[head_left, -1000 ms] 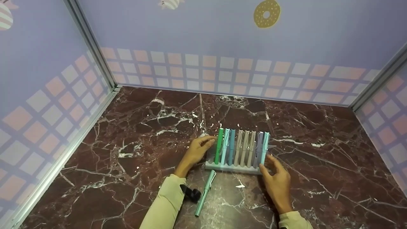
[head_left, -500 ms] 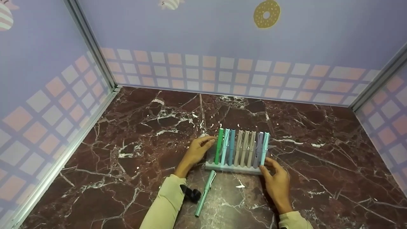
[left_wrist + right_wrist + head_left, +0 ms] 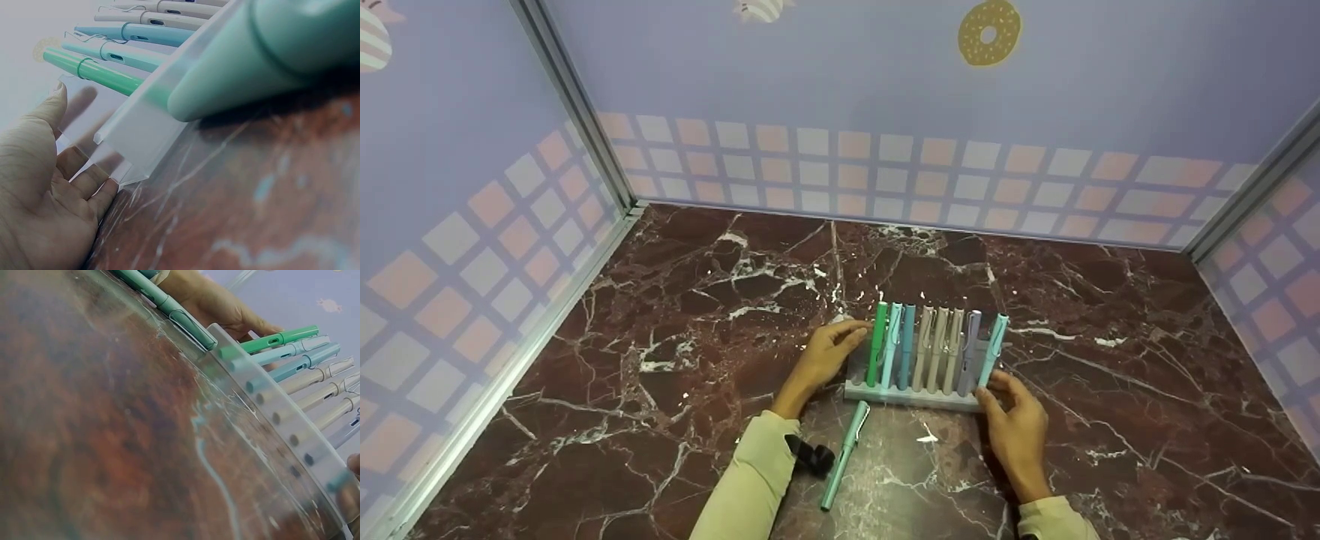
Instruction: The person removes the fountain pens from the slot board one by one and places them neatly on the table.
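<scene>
Clear plastic makes up the rack (image 3: 915,397) at the middle of the tabletop (image 3: 660,420), and it can be taken as the centre of a dial with 12 o'clock toward the back wall (image 3: 840,75). Reading from 9 to 3 o'clock, it carries a green pen (image 3: 877,345), a pale blue pen (image 3: 892,345), a darker blue pen (image 3: 907,349), three beige pens (image 3: 938,349), a purple-grey pen (image 3: 971,352) and, at the end, a turquoise pen (image 3: 994,349). That last one leans further toward 1 o'clock than its neighbours, its top apart from the purple-grey one.

Of the two hands, the left hand (image 3: 821,360) grasps the rack's 9 o'clock end, its fingers showing through the clear panel in the left wrist view. The right hand (image 3: 1014,427), at 4 o'clock, pinches the lower end of the turquoise pen, thumb on the near side.

Toward 7 o'clock a loose sea-green pen (image 3: 846,454) lies on the tabletop, its clip end just beside the rack's near ledge. A black wrist device (image 3: 812,457) sits close by it.
</scene>
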`<control>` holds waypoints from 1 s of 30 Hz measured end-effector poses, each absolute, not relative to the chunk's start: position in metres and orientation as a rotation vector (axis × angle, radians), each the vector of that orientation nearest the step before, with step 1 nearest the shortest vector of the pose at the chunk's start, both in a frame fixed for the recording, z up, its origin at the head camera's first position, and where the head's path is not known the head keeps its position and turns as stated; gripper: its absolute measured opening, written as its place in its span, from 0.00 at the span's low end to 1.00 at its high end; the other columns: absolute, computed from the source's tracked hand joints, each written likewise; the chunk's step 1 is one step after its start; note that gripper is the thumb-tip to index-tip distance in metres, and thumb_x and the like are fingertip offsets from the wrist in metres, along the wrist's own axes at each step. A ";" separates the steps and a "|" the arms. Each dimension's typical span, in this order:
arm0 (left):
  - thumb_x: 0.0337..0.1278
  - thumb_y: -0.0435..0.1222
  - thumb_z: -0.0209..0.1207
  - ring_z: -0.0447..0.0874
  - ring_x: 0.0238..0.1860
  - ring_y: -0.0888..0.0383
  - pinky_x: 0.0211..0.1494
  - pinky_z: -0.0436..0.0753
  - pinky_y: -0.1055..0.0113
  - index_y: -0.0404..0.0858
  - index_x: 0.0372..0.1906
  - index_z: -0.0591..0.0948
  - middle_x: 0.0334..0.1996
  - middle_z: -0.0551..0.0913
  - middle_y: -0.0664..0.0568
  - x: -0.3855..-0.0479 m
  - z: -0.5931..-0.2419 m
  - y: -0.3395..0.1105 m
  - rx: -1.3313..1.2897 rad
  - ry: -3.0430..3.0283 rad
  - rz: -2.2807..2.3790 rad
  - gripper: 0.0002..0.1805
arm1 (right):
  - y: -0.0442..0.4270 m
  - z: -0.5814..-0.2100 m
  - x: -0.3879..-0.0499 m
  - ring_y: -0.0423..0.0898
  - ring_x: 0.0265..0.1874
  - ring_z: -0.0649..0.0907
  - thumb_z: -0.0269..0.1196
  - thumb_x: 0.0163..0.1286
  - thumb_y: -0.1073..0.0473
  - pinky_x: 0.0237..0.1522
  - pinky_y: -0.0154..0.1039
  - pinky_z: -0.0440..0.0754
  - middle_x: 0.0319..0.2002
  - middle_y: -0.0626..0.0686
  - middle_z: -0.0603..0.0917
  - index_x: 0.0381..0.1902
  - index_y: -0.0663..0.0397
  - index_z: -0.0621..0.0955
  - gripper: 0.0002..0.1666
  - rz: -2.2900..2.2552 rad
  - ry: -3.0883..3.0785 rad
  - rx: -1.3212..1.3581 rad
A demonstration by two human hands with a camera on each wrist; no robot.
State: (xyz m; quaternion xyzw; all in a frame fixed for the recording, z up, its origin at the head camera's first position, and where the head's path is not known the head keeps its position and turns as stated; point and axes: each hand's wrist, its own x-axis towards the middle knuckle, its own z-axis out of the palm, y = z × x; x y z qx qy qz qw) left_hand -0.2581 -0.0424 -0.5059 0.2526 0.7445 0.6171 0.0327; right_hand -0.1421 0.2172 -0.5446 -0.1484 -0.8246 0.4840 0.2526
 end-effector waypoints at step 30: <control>0.73 0.30 0.53 0.79 0.56 0.34 0.62 0.78 0.49 0.23 0.54 0.81 0.52 0.83 0.30 -0.257 -0.506 -0.044 0.790 2.267 1.918 0.15 | 0.264 -0.542 -0.130 0.23 0.29 0.78 0.68 0.66 0.66 0.34 0.20 0.73 0.42 0.59 0.88 0.51 0.61 0.83 0.15 1.184 -2.234 -0.567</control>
